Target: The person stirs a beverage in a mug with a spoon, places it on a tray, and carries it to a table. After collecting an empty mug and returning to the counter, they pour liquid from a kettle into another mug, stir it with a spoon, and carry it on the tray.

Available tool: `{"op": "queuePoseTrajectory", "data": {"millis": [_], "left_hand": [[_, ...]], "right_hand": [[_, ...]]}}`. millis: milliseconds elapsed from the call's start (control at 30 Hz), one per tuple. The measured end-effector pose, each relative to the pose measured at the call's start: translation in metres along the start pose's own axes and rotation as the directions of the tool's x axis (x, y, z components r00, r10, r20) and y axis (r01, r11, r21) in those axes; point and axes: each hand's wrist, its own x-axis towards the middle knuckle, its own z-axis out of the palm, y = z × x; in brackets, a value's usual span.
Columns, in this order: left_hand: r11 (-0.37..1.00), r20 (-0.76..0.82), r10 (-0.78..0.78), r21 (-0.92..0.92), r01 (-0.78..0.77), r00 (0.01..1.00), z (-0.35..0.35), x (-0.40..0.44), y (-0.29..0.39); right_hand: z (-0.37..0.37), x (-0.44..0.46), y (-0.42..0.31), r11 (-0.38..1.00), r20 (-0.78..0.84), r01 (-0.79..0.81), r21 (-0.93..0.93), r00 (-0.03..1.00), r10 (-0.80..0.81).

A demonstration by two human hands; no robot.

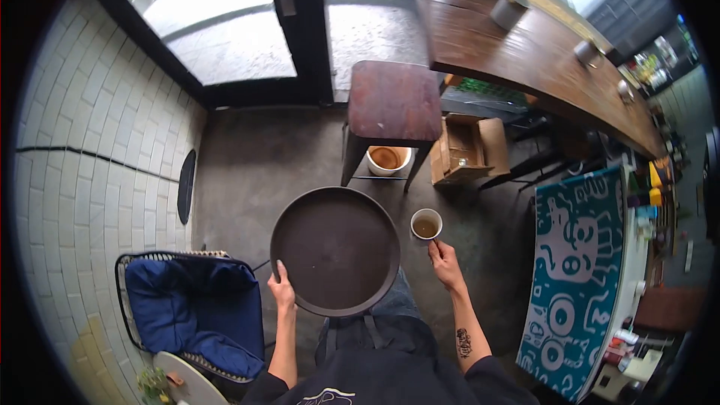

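Observation:
My left hand [283, 289] is closed on the left rim of a round dark brown serving tray [335, 247], its thumb over the edge. Nothing stands on the tray, which is held in front of my body. To the right, my right hand [446, 261] grips a white cup [427, 223] by its handle side. Some brownish liquid shows inside the cup. The cup is upright and apart from the tray. The fingers under the tray are hidden.
A stool [394, 101] stands ahead, with a white pot [388, 160] beneath and an open cardboard box [466, 151] beside it. A wooden counter [540, 52] runs along the right. A blue-cushioned chair [191, 315] is at left, near a small round table [187, 376].

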Motion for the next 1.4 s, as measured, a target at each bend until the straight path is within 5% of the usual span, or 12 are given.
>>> {"op": "queuePoseTrajectory", "data": {"millis": [167, 267, 433, 467, 600, 800, 933, 1033, 1167, 1400], "left_hand": [[0.995, -0.300, -0.069, 0.047, 0.087, 0.951, -0.007, -0.025, -0.001], [0.980, -0.416, -0.199, -0.062, 0.191, 0.887, -0.011, -0.037, -0.044], [0.922, -0.490, -0.372, -0.100, 0.374, 0.788, 0.029, -0.077, -0.069], [0.860, -0.464, -0.491, -0.122, 0.496, 0.737, 0.034, -0.084, -0.078], [0.807, -0.369, -0.589, -0.217, 0.550, 0.719, 0.069, -0.104, -0.108], [0.776, -0.419, -0.629, -0.277, 0.567, 0.655, 0.107, -0.124, -0.153], [0.744, -0.403, -0.666, -0.302, 0.596, 0.627, 0.112, -0.126, -0.156], [0.688, -0.339, -0.725, -0.309, 0.657, 0.600, 0.110, -0.134, -0.164], [0.657, -0.400, -0.746, -0.312, 0.687, 0.532, 0.098, -0.130, -0.170], [0.694, -0.322, -0.718, -0.264, 0.670, 0.617, 0.070, -0.130, -0.177]], "right_hand": [[0.014, 0.095, 0.057, 0.994, 0.078, -0.049, -0.097, 0.995, 0.057], [0.036, 0.155, 0.108, 0.984, 0.095, -0.176, 0.026, 0.980, 0.173], [0.060, 0.267, 0.188, 0.903, 0.108, -0.430, 0.018, 0.898, 0.426], [0.061, 0.284, 0.200, 0.894, 0.123, -0.448, -0.003, 0.887, 0.445], [0.070, 0.376, 0.245, 0.848, 0.052, -0.528, 0.040, 0.849, 0.526], [0.076, 0.464, 0.280, 0.857, -0.212, -0.480, -0.188, 0.872, 0.442], [0.064, 0.506, 0.324, 0.879, -0.363, -0.342, -0.333, 0.907, 0.216], [0.071, 0.503, 0.265, 0.611, -0.474, -0.530, -0.588, 0.838, 0.270], [0.087, 0.496, 0.242, 0.534, -0.496, -0.537, -0.653, 0.836, 0.235], [0.108, 0.506, 0.216, 0.411, -0.369, -0.355, -0.840, 0.928, 0.048]]}}
